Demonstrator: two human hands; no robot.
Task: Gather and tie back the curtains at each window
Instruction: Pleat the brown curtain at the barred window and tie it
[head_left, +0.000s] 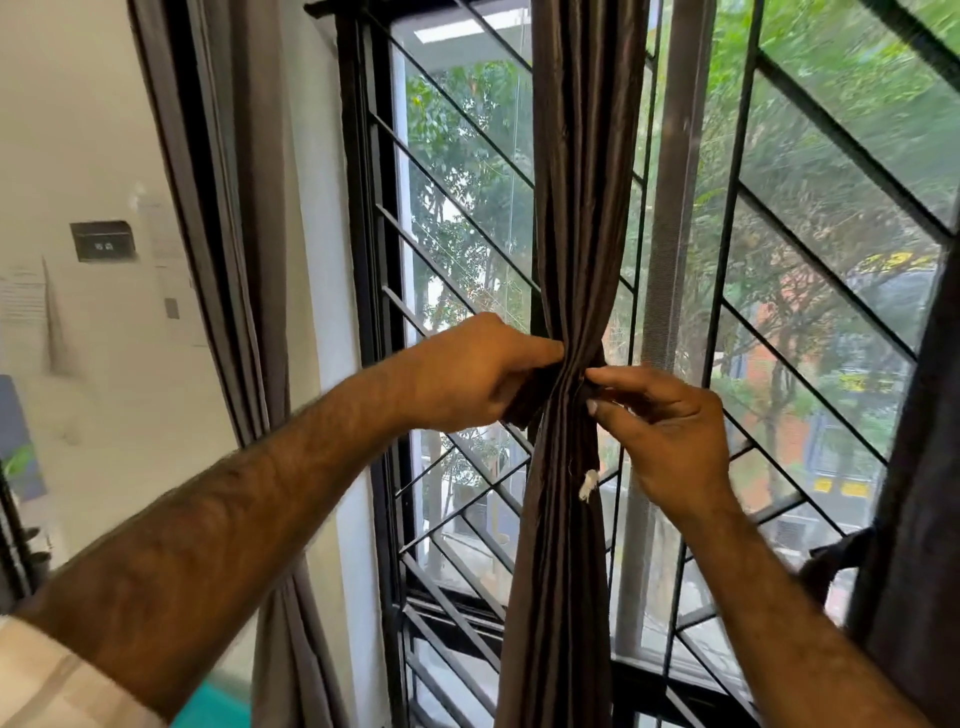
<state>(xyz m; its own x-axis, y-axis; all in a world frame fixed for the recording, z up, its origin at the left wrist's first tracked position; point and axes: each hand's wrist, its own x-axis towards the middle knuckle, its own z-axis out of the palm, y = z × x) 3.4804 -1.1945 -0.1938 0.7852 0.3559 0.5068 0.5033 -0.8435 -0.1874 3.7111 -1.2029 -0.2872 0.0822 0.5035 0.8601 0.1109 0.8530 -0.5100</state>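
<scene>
Curtain (571, 208) cinched between left hand (467, 374) and right hand (660, 415) grip.

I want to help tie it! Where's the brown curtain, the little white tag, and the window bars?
brown curtain (582, 171), head view, upper folds.
white tag (588, 486), head view, its middle.
window bars (457, 249), head view, a diagonal bar.

We cannot see the tie band itself: where the brown curtain (569, 218) is pinched in, our left hand (470, 371) and right hand (670, 431) cover it, and the left fingers disappear behind the folds. The curtain runs out of view at top and bottom. The papers on the wall (28, 306) at far left are too blurred to read. A second dark curtain (919, 467) is cut by the right edge.
</scene>
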